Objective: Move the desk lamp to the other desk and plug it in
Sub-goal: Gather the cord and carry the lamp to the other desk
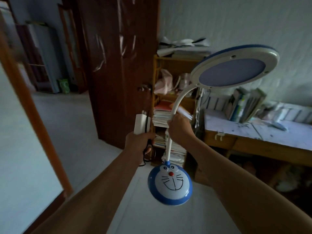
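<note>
The desk lamp point(170, 183) hangs in mid-air in front of me. It has a round blue base with a cartoon cat face, a white bendable neck and a round blue-rimmed head point(234, 68) at the upper right. My right hand point(180, 129) is closed around the neck. My left hand point(140, 142) grips the lamp's white plug adapter point(141, 123), prongs pointing up, together with its bundled black cord point(148, 154). A wooden desk point(263, 144) covered with white paper stands at the right.
A dark wooden door point(121, 65) stands open straight ahead, with a doorway and another room at the left. A cluttered shelf of books and papers point(168, 107) stands between door and desk. Books point(244, 105) line the desk's back. The floor is pale tile.
</note>
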Available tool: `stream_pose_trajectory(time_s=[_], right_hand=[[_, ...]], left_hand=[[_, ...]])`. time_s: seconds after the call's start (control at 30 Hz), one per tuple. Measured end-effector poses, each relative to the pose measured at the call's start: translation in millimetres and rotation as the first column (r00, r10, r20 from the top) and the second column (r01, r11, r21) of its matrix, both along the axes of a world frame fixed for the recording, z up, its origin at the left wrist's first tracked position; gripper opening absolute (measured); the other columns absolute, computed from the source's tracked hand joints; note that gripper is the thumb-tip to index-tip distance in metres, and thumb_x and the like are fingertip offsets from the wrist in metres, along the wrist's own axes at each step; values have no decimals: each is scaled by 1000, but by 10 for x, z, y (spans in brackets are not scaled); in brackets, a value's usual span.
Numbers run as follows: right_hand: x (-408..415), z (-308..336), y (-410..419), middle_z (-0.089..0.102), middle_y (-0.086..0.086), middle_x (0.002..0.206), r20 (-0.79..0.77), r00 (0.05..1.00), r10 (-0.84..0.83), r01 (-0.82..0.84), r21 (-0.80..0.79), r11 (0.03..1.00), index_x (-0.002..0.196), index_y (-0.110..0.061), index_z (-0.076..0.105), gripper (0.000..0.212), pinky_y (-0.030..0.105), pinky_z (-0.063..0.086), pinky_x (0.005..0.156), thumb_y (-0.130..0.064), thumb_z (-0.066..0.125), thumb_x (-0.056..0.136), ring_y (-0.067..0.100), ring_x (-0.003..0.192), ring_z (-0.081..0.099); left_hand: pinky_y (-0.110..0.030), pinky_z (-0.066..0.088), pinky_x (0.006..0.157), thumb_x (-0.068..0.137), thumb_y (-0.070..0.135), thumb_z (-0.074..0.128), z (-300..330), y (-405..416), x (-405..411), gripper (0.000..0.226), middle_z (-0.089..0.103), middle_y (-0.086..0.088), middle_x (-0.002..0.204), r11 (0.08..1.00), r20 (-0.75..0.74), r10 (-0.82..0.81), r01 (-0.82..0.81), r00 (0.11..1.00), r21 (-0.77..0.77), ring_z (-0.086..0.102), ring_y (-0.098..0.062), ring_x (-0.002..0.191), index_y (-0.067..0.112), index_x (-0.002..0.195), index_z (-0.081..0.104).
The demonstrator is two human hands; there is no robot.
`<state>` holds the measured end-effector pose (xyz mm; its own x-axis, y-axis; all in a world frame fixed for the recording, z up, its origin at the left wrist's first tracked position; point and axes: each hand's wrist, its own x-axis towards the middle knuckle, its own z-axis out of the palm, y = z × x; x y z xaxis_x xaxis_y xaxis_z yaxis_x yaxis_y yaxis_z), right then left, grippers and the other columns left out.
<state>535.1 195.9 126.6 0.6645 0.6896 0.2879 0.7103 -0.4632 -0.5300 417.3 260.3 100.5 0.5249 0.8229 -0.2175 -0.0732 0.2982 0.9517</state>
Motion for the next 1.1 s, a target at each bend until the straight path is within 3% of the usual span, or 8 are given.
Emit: stream_pose_trajectory(time_s=[0.13, 0.27, 0.37, 0.53, 0.7, 0.87, 0.97, 1.1], right_hand=[[586, -51, -38, 62, 24, 108, -8, 994, -109, 109, -25, 994, 105, 4, 57, 25, 33, 37, 70, -10, 41, 92, 38, 99, 58], [1206, -39, 38, 64, 19, 104, -118, 965, -235, 240, 32, 970, 105, 2, 59, 21, 30, 43, 62, -9, 46, 91, 24, 77, 54], [1635, -30, 80, 66, 21, 102, -122, 953, -278, 282, 15, 959, 102, 2, 60, 20, 29, 42, 62, -8, 48, 91, 29, 81, 60], [2339, -45, 85, 56, 14, 86, -114, 934, -338, 342, 13, 940, 90, -2, 59, 14, 30, 38, 62, -9, 48, 92, 27, 75, 54], [3117, -175, 102, 57, 12, 84, -228, 896, -382, 403, 52, 914, 91, -2, 57, 13, 34, 47, 58, -12, 48, 93, 26, 73, 59], [3961, -251, 75, 54, 6, 74, -238, 884, -403, 428, 65, 901, 79, -7, 56, 13, 37, 53, 60, -6, 50, 90, 22, 66, 59], [4514, -231, 67, 54, 9, 83, -232, 886, -401, 423, 51, 905, 97, -1, 58, 16, 36, 51, 65, -12, 48, 93, 26, 75, 60], [5226, -187, 64, 57, 15, 90, -222, 900, -375, 388, 20, 921, 101, -1, 56, 20, 40, 50, 68, -12, 41, 94, 33, 86, 61]], left_hand=[[-16, 35, 31, 75, -1, 69, -50, 77, 654, 11, 57, -8, 58, 995, 23, -101, 101, 995, -7, 52, -9, 37, 5, 79, 62], [-21, 32, 36, 76, 2, 69, -65, 241, 1371, 10, 56, -6, 54, 982, 3, -187, 187, 982, -5, 48, -12, 38, 9, 78, 62], [-18, 34, 33, 76, 0, 69, -61, 356, 1886, 12, 56, -5, 54, 970, 8, -243, 243, 970, -10, 51, -8, 33, 7, 83, 62], [-16, 36, 30, 75, -2, 68, -120, 456, 2677, 12, 57, 2, 33, 946, 7, -325, 325, 946, -14, 50, -5, 28, 7, 76, 59], [-13, 37, 29, 76, 0, 68, -167, 474, 3413, 13, 57, -8, 57, 933, -41, -360, 359, 932, -30, 50, -3, 27, 5, 79, 57], [-17, 37, 33, 76, 3, 68, -207, 462, 4246, 21, 58, -9, 60, 931, -65, -365, 364, 929, -25, 51, -14, 44, 2, 94, 58], [-18, 38, 33, 76, 3, 69, -189, 432, 4812, 23, 57, -9, 59, 942, -58, -335, 335, 940, -16, 51, -14, 41, 2, 97, 58], [-20, 34, 36, 78, 1, 67, -143, 365, 5498, 9, 55, -9, 59, 948, -34, -319, 318, 947, -27, 50, -10, 37, 7, 81, 61]])
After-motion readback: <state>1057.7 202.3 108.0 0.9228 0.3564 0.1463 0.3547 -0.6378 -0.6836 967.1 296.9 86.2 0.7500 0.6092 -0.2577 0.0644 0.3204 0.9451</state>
